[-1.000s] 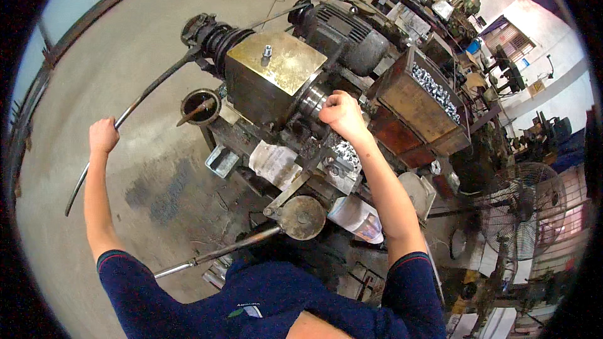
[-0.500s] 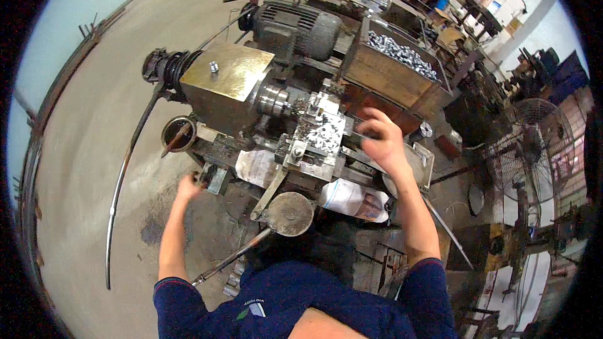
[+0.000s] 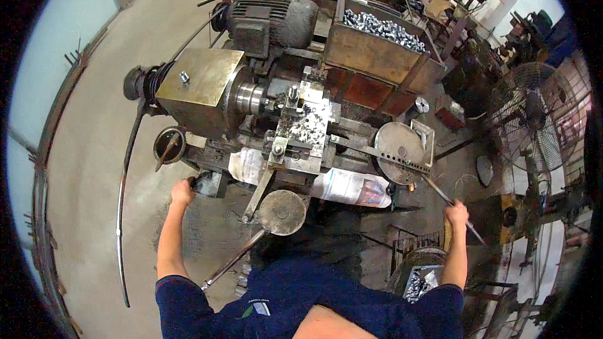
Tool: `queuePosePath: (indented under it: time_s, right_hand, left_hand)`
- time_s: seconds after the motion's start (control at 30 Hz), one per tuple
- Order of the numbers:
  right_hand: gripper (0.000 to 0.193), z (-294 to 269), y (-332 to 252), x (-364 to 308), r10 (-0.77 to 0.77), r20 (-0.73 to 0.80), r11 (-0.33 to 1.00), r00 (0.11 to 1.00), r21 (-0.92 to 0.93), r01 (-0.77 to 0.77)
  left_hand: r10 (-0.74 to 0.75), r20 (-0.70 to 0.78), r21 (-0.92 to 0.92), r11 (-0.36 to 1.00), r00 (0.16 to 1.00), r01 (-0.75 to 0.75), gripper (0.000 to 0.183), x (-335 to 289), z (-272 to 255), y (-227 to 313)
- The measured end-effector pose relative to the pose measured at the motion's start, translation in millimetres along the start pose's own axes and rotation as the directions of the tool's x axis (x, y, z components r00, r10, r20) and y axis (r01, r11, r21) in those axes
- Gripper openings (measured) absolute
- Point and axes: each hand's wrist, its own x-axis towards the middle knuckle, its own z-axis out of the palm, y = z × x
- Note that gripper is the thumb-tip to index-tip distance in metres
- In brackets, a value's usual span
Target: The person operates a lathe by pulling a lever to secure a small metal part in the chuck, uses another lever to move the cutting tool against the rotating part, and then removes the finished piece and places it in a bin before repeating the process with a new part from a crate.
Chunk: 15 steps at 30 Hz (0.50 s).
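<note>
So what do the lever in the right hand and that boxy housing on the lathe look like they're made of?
The lever in the right hand looks like bare steel rod: thin, grey, dully shiny. The boxy housing appears to be sheet or cast metal with a worn yellowish, brassy-looking finish; whether that is paint or bare metal cannot be told.
</note>
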Motion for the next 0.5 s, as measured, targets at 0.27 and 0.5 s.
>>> queuePosePath:
  time_s: [0.27, 0.5]
  right_hand:
    - [0.033, 81, 58, -67, -0.14, -0.272, 0.99, 0.952, -0.06, 0.128]
    - [0.033, 88, 26, -175, -0.105, -0.101, 0.958, 0.989, 0.255, 0.128]
  left_hand:
    - [-0.174, 0.182, -0.355, 0.906, 0.968, 0.23, 0.036, -36, 14, -42]
    - [-0.13, 0.211, -0.55, 0.803, 0.969, 0.228, 0.033, -50, 27, -32]
